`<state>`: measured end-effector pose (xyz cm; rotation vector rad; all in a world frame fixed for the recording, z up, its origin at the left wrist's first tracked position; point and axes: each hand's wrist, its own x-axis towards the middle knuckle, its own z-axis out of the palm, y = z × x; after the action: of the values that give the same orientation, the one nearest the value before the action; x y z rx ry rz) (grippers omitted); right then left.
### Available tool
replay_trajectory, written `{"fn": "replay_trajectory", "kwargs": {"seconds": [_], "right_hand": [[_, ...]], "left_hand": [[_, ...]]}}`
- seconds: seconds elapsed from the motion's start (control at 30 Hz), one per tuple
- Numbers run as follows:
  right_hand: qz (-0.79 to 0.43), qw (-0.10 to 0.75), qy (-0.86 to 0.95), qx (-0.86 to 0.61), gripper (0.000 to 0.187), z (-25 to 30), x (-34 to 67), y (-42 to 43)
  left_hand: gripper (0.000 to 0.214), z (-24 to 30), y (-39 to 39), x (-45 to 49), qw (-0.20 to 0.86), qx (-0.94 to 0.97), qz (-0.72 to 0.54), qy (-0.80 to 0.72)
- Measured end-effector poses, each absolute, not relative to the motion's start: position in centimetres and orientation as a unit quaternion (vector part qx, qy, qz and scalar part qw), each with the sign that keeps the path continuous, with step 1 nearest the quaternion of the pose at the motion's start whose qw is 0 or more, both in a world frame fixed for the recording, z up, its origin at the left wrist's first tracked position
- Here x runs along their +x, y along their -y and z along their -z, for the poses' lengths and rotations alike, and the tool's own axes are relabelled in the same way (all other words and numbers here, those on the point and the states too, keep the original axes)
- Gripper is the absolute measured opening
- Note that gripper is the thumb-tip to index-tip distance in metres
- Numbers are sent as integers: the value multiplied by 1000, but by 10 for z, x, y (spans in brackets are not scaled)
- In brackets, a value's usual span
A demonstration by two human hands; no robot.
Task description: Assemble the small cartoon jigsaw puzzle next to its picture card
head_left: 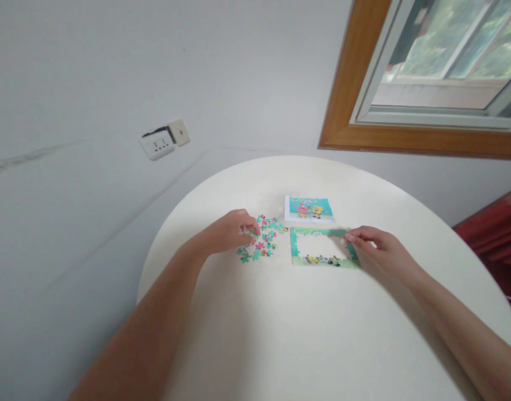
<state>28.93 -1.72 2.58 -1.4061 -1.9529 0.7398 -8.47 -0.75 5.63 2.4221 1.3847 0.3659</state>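
Observation:
My left hand point(234, 229) is over the left part of a loose heap of jigsaw pieces point(260, 246) in turquoise, pink and yellow. Its fingers are curled, with a gap between thumb and forefinger, and nothing visibly held. To the right lies a partly assembled jigsaw border point(295, 245), a turquoise and green rectangle with a bare white middle. My right hand point(374, 245) is at its upper right side, thumb and forefinger pinched together at the border's inner edge. Whatever is between those fingertips is too small to make out.
A picture card point(308, 209) with a pink starfish and a yellow cartoon figure lies behind the border. Everything is on a round white table point(288, 323). Behind it are a wall with a socket point(158, 145) and a wood-framed window point(339, 136); red fabric point(495, 239) hangs at right.

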Motion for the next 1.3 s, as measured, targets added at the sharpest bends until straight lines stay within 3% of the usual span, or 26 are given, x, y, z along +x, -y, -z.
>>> {"fn": "replay_trajectory", "kwargs": {"seconds": [0.77,0.97,1.3], "right_hand": [[-291,307,731,-535,39,-23,289,17],[-216,305,785,-493,28,-34,283,18],[-109,169,923,-328,21,-58,161,30]], "left_hand": [[15,-56,15,-75,184,864,-73,-463],[18,-56,12,-80,178,853,-114,-477],[17,-49,6,-84,161,834,-155,-504]]}}
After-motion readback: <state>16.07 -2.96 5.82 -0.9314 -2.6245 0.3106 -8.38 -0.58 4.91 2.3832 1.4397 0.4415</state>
